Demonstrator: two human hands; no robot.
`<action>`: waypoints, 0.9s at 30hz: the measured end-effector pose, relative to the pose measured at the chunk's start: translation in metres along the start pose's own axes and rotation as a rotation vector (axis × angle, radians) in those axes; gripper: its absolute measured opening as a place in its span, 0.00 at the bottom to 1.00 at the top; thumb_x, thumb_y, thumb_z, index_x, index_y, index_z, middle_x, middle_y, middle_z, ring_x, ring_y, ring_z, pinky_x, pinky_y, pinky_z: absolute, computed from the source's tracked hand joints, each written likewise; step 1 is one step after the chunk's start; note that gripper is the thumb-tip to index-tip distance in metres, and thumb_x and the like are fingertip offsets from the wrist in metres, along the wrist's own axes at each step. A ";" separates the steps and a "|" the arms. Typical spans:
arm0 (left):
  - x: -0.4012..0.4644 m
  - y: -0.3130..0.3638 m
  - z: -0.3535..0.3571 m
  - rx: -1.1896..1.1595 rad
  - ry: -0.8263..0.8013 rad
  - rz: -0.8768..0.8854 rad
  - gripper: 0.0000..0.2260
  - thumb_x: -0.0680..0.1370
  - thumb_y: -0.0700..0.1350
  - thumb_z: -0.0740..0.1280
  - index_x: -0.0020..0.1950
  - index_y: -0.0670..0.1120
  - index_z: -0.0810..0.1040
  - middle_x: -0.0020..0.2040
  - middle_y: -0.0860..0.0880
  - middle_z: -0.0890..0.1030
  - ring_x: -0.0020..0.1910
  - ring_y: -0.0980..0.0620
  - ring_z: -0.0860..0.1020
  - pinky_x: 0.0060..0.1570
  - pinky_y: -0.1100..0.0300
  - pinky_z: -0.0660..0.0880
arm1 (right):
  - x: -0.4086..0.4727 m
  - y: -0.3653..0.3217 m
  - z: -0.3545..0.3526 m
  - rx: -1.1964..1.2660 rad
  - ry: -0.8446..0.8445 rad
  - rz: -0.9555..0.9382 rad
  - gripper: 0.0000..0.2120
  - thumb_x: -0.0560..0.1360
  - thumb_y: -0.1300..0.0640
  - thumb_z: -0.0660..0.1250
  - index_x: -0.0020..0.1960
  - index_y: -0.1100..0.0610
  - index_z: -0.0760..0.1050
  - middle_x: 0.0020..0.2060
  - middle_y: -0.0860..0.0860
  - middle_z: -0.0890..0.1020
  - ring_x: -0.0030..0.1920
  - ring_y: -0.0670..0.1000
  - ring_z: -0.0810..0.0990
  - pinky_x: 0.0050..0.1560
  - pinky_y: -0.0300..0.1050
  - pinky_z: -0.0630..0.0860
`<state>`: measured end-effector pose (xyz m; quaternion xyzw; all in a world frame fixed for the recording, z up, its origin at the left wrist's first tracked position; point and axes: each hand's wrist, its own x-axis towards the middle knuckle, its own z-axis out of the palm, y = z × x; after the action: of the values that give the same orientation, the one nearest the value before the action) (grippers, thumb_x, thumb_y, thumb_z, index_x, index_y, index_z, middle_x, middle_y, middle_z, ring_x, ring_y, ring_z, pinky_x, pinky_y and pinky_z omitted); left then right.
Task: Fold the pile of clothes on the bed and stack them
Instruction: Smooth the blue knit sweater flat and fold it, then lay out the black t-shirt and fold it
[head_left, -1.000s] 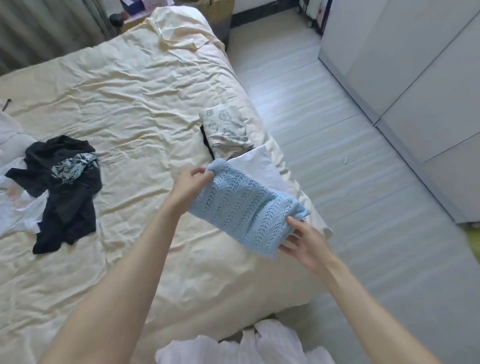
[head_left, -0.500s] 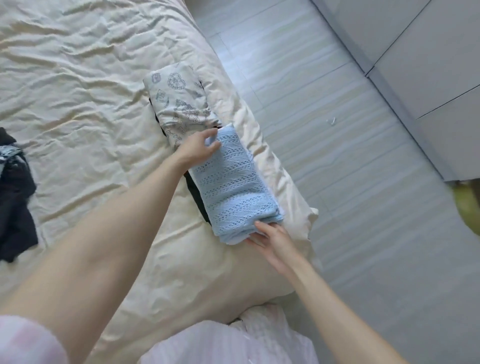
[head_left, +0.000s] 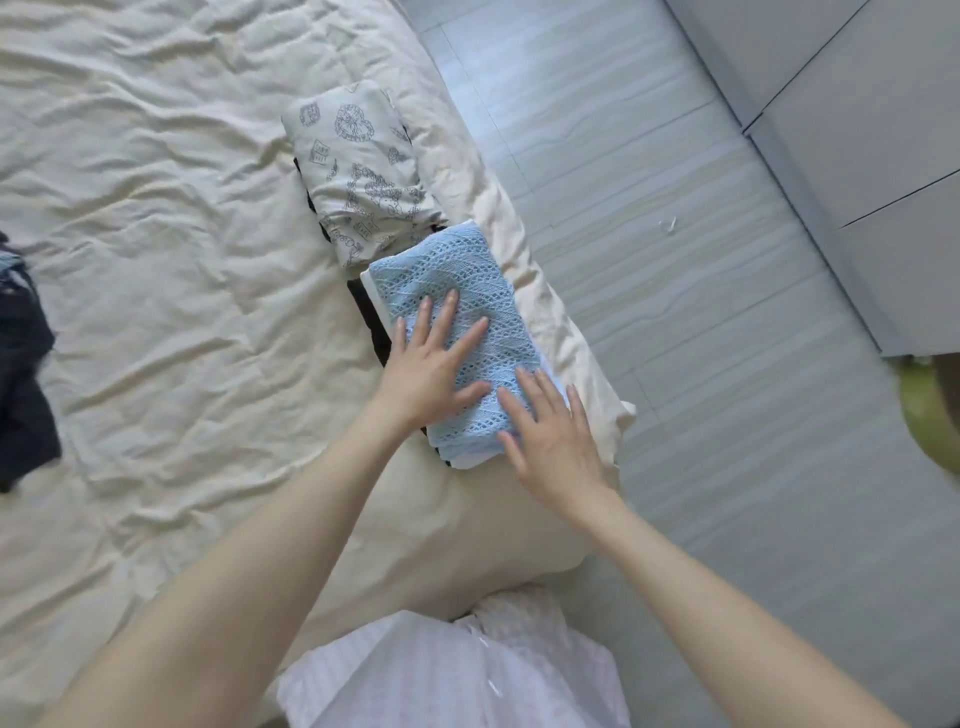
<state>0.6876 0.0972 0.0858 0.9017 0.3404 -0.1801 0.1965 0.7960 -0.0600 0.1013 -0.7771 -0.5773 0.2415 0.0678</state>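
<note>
A folded light-blue knit garment (head_left: 447, 280) lies on top of a small stack near the bed's right edge, over a white piece and a black piece (head_left: 371, 325). My left hand (head_left: 431, 364) presses flat on the knit with fingers spread. Flat on its near corner lies my right hand (head_left: 550, 441), fingers straight. Just beyond, a second stack is topped by a folded grey-printed garment (head_left: 358, 166). A dark unfolded garment (head_left: 23, 384) lies at the left edge of the view.
The cream bedsheet (head_left: 182, 234) is wrinkled and spreads wide to the left. Pale floor (head_left: 701, 338) runs along the bed's right side, with grey cabinet fronts (head_left: 883, 130) beyond it. A green object (head_left: 930, 415) sits at the far right.
The blue knit went from being held in the air to lying on the stack. Both hands let go of its ends and now press flat on top.
</note>
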 end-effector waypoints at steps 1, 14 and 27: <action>0.004 0.000 -0.004 0.028 -0.037 0.011 0.35 0.76 0.65 0.58 0.77 0.58 0.46 0.77 0.47 0.37 0.76 0.42 0.38 0.72 0.41 0.42 | 0.004 0.003 0.002 -0.034 -0.098 0.045 0.24 0.80 0.50 0.57 0.75 0.52 0.58 0.77 0.53 0.55 0.77 0.53 0.52 0.74 0.57 0.47; -0.129 0.015 -0.044 -0.221 0.226 -0.283 0.30 0.79 0.57 0.59 0.77 0.57 0.49 0.78 0.48 0.43 0.76 0.45 0.41 0.73 0.45 0.45 | 0.007 -0.045 -0.070 -0.111 -0.052 -0.110 0.28 0.80 0.45 0.55 0.77 0.50 0.53 0.77 0.52 0.51 0.77 0.51 0.49 0.74 0.54 0.44; -0.379 -0.045 -0.004 -0.606 0.645 -0.811 0.27 0.80 0.54 0.58 0.76 0.58 0.51 0.78 0.50 0.44 0.76 0.50 0.39 0.73 0.54 0.42 | -0.043 -0.273 -0.046 -0.172 -0.062 -0.655 0.29 0.79 0.44 0.57 0.76 0.52 0.56 0.77 0.53 0.52 0.77 0.55 0.50 0.74 0.57 0.45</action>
<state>0.3912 -0.0753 0.2524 0.6129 0.7360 0.1469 0.2471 0.5718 -0.0041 0.2591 -0.5456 -0.8162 0.1807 0.0583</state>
